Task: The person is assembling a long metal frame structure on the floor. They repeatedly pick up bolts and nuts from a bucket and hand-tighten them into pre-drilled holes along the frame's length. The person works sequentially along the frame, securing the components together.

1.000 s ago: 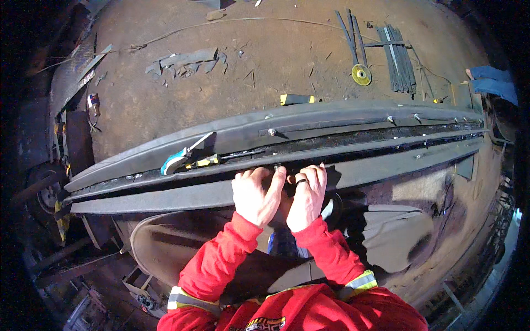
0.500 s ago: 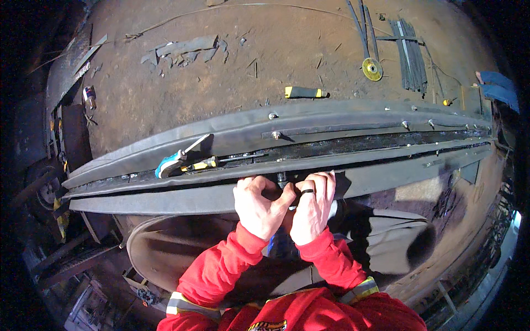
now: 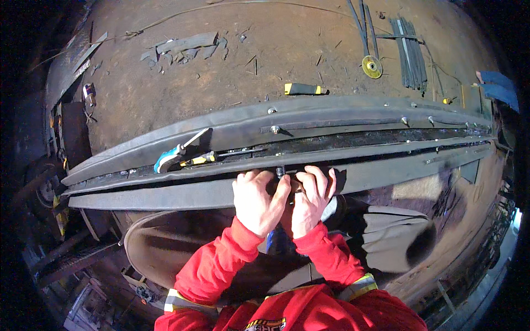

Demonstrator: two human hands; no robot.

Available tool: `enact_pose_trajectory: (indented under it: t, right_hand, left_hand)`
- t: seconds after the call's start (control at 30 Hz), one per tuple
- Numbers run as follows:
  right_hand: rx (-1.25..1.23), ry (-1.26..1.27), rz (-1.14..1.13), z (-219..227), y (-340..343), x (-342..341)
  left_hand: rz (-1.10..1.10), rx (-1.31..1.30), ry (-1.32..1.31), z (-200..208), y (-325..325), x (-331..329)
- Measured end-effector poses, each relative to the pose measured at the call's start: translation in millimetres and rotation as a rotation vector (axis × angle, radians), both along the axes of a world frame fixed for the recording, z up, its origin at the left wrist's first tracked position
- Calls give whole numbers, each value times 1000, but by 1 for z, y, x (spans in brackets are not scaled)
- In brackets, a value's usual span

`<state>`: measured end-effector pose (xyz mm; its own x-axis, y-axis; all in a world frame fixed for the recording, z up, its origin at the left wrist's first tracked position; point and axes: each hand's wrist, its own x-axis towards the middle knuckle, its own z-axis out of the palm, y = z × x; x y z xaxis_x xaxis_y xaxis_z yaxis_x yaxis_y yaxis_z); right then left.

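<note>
Both my hands meet at the near edge of a long grey, rubber-like strip assembly (image 3: 165, 194). My left hand (image 3: 256, 201) is closed, its thumb against a small dark cylindrical piece (image 3: 280, 171) that looks like a socket. Beside it my right hand (image 3: 310, 201) has curled fingers resting at the strip's edge; whatever they pinch is hidden underneath. To the left, on the assembly, lie a blue-handled screwdriver (image 3: 168, 159) and a yellow-and-black handled screwdriver (image 3: 200, 159). Bolts with nuts, such as one bolt (image 3: 275, 129), stick up along the far strip.
Beyond the assembly a yellow-and-black utility knife (image 3: 305, 89) lies on the dirty brown floor (image 3: 221, 88). Farther right are a yellow disc (image 3: 372, 67) and a bundle of dark strips (image 3: 408, 58). A can (image 3: 89, 95) stands at left. Blue cloth (image 3: 498, 90) shows at the far right.
My right hand's fingers have spread and shifted slightly left and down. My left thumb has moved up against the dark cylindrical piece. The view has shifted a little.
</note>
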<state>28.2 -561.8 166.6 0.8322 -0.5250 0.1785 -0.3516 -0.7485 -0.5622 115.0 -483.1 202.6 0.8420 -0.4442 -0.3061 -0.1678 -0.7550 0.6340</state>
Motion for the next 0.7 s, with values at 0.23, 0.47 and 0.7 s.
enact_pose_trajectory:
  t: [0.23,0.47,0.7]
  right_hand:
    - [-71,165,-12,7,1,2]
    - [28,-102,-73,1,1,-1]
    - [-122,-132,-66,-21,6,-2]
  left_hand:
    - [167,-68,-50,-11,-1,-5]
    - [140,-90,-152,-20,3,-8]
    - [-33,49,-206,-23,9,-7]
